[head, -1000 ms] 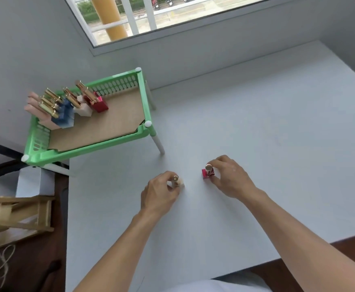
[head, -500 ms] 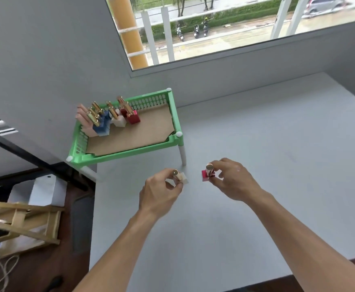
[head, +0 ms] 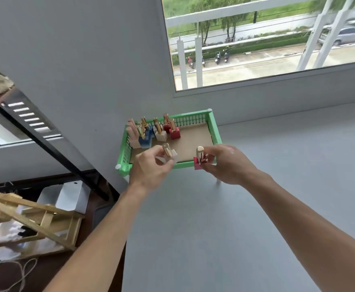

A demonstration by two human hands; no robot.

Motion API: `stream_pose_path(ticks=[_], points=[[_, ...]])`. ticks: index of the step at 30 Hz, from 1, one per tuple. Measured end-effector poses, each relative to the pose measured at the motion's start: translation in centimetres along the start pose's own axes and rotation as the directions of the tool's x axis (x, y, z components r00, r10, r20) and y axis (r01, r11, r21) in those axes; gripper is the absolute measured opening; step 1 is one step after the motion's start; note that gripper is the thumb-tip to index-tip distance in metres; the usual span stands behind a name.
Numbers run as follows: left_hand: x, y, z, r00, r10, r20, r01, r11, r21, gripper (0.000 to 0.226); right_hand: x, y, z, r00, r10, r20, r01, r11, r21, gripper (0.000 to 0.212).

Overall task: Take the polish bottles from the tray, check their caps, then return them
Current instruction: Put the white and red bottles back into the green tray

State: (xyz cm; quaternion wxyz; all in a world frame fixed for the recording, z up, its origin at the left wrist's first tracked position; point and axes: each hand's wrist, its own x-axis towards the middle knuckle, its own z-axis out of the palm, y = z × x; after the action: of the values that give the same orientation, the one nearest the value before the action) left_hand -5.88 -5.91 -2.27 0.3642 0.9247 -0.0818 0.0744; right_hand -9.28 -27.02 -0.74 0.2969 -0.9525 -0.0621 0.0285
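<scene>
Two bottles are held above the near rim of the green tray (head: 215,131) on the grey surface (head: 256,207): the left hand (head: 151,167) pinches a pale bottle (head: 169,153), the right hand (head: 225,163) a pink bottle (head: 199,160). The return step appears underway; both must next be set upright beside the standing bottles (head: 155,131).

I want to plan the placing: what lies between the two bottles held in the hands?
In the head view, only bare brown tray floor and the green front rim show between the beige bottle and pink bottle.

Grey wall (head: 77,60), bright window (head: 267,39), white table (head: 256,207), wooden frame (head: 31,218).
</scene>
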Motion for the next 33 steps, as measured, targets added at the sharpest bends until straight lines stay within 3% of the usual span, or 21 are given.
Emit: stream_pose_path(ticks=[12,24,28,31,33], points=[[6.6,-3.2,0.7,0.996,-0.076,0.049,0.066,0.981,0.180,0.019,8.2,-1.1,2.2,0.999,0.040,0.027,-0.038,0.997,-0.063,0.011],[8.9,-4.7,2.6,0.997,-0.063,-0.044,0.071,0.978,0.194,0.020,13.7,0.4,4.4,0.995,0.093,0.022,-0.092,0.994,-0.064,0.034],[7.8,-5.0,2.1,0.988,-0.110,-0.106,0.123,0.984,0.132,0.019,14.7,0.9,4.9,0.985,0.162,0.050,-0.162,0.987,-0.018,0.051],[6.8,-5.0,2.1,0.992,-0.116,-0.057,0.122,0.986,0.110,0.007,15.4,1.0,5.0,0.977,0.193,0.092,-0.192,0.981,-0.014,0.052],[6.5,-4.9,2.3,0.996,-0.093,-0.009,0.093,0.988,0.124,0.011,15.9,0.8,5.0,0.976,0.190,0.110,-0.190,0.982,-0.010,0.051]])
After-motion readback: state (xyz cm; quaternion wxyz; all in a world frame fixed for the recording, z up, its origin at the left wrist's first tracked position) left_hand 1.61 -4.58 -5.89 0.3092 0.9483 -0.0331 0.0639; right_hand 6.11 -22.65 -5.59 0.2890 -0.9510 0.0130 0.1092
